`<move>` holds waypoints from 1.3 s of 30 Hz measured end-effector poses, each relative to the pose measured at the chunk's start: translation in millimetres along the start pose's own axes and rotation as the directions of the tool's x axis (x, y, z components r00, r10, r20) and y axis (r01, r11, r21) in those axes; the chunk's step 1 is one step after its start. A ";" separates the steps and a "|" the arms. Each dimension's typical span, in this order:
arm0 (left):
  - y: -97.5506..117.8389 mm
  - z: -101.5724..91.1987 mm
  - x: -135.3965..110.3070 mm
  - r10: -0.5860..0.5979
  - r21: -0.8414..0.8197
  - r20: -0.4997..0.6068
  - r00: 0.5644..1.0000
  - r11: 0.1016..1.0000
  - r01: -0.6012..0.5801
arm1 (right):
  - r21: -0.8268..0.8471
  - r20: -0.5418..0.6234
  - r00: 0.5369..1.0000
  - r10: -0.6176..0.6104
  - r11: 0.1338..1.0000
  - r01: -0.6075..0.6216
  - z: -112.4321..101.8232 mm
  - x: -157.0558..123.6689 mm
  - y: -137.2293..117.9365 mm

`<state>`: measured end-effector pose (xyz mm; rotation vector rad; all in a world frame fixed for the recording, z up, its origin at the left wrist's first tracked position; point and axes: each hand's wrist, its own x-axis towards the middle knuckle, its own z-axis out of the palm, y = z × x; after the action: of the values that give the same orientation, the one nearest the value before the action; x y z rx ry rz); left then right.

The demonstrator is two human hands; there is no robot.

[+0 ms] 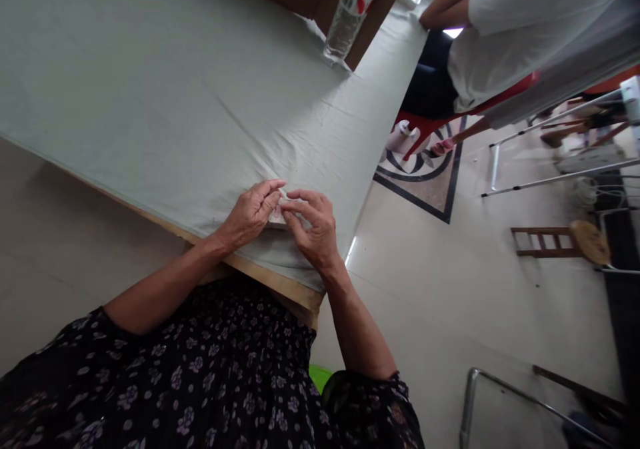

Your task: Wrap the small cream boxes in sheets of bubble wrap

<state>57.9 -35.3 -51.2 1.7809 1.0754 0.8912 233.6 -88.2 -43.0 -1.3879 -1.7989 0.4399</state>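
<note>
While both grips pinch together, left hand (253, 214) and right hand (314, 228) hold a small pale pinkish piece (277, 213) on the pale grey-green cloth-covered surface (150, 102), near its front edge. A loose pinch could drop it off that edge. Fingers hide most of it, so I can't tell what it is.

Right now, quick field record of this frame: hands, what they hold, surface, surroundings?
left hand: fingertips pinched on small pale item, too small to identify
right hand: fingertips meet the left's on the same item
surface: pale cloth over a table, wooden edge nearest the body
on table: plastic bottle, far side
nearby: another person in a white top, seated on red chair
</note>
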 end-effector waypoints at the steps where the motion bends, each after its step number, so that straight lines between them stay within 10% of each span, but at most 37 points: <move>1: 0.0 -0.3 0.0 -0.008 -0.001 0.001 1.000 1.000 0.008 | -0.052 0.022 0.999 -0.025 0.998 0.026 -2.6 -4.7 -0.7; 12: -1.1 -2.7 2.4 -0.040 -0.078 -0.002 0.999 0.996 0.040 | -0.203 0.243 0.963 -0.118 0.964 0.170 -8.3 -1.4 6.2; 31: -9.0 -8.5 0.2 0.024 -0.046 -0.076 0.997 0.999 -0.027 | -0.073 -0.094 0.995 -0.027 0.997 0.020 -22.3 -8.6 20.9; 39: -13.0 -3.9 -0.3 0.091 0.024 -0.109 0.990 0.996 -0.089 | -0.342 0.005 0.991 -0.137 0.930 0.130 -22.0 5.2 16.3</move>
<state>50.4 -30.9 -61.5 1.8258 1.0830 1.0472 260.5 -82.1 -38.7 -1.4799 -2.0073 0.0392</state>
